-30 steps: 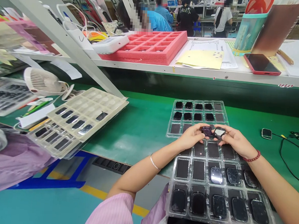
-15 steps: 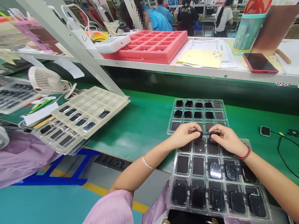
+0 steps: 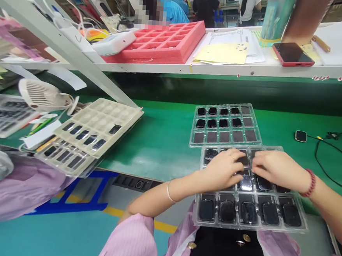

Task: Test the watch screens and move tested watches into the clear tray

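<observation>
A clear plastic blister tray [image 3: 250,226] is overhung by the left hand [image 3: 222,168] and the right hand [image 3: 279,170], palms down; whether anything is gripped cannot be told.

Colours here are wild: pale pink pinstriped sleeves [image 3: 131,238], a dark red beaded bracelet [image 3: 311,183], and black squares [image 3: 291,215] in a clear plastic tray [image 3: 275,149] on a bright green worktop [image 3: 163,151]. There's also a coral-red foam tray [image 3: 165,43] on a white shelf [image 3: 222,71], plus a teal floor [image 3: 49,236] with a yellow stripe [image 3: 164,226].
</observation>
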Demonstrator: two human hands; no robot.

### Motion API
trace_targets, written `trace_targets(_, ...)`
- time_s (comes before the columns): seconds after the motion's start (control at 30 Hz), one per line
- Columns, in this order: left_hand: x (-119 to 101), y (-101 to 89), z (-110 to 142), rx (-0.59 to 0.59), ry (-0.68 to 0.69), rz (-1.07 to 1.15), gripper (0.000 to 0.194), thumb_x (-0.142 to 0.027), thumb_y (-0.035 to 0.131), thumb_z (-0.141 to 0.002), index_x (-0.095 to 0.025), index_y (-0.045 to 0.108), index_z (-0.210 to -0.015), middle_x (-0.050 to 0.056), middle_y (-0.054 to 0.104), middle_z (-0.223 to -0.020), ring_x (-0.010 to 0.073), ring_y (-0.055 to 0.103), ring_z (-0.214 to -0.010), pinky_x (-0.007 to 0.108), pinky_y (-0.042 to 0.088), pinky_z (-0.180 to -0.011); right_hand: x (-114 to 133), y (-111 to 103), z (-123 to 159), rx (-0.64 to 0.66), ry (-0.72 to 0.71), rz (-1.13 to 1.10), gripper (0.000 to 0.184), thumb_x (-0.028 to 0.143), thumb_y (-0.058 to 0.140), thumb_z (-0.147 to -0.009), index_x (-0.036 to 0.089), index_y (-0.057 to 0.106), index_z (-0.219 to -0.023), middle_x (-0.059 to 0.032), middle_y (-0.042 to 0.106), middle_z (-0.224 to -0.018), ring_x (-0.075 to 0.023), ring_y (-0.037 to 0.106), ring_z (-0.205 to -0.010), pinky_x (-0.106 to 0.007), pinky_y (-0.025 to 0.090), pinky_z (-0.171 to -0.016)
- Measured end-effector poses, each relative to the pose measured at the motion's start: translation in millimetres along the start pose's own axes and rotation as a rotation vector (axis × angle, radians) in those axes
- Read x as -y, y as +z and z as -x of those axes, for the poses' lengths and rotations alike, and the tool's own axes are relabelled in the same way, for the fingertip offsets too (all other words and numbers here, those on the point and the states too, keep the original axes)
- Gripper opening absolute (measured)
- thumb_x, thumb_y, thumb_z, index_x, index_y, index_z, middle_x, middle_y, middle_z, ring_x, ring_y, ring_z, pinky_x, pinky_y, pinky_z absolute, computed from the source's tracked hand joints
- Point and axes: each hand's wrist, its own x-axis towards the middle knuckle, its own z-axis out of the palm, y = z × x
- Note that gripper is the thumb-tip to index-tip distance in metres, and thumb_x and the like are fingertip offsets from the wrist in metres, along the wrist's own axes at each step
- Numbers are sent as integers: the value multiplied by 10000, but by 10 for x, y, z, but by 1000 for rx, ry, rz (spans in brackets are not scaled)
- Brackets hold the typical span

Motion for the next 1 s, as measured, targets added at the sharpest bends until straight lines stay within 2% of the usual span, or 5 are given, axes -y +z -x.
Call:
trace_targets(0.23, -249, 90, -161, 110, 24, -38, 362, -394, 687, -789, -98, 625, -988, 228, 449, -1458, 378, 359, -1391, 510, 371, -1069, 61, 178, 521, -22, 101, 89, 103, 131, 647, -772, 196, 586, -825, -71, 642, -897, -249, 647, -794, -324, 469, -605)
trace_targets(0.47, -275, 136, -28, 93, 62, 208, 156, -244, 633, -812, -168, 570, -933, 116, 662, -1115, 267, 576, -1151, 382, 457, -962, -307, 18, -25, -253, 178, -931, 215, 224, 627, -797, 229, 414, -771, -86, 706, -1012, -226, 681, -878, -323, 530, -677)
trace_targets(0.6, -291, 171, -18, 122, 18, 392, 167, -180, 525, -858, -174, 578, -1016, 70, 695, -950, 197, 654, -891, 331, 498, -847, -357, 140, -436, -166, 232, -1318, 248, 295, 708, -767, 204, 504, -875, -58, 737, -820, -141, 650, -582, -245, 499, -512)
trace_targets(0.83, 388, -90, -388, -255, -479, 1188, 190, -254, 552, -853, -163, 560, -1019, 14, 653, -805, 75, 572, -522, 191, 410, -491, -478, 348, -507, -189, 261, -1619, 402, 331, 744, -794, 193, 636, -1156, -35, 742, -836, -98, 625, -532, -210, 529, -492)
trace_targets(1.0, 713, -7, -463, -321, -542, 1519, 441, -315, 665, -813, -171, 551, -1214, 82, 705, -982, 93, 644, -619, 169, 398, -485, -538, 342, -450, -224, 211, -1762, 432, 301, 706, -848, 268, 620, -1270, -47, 715, -1066, -131, 682, -741, -252, 603, -633)
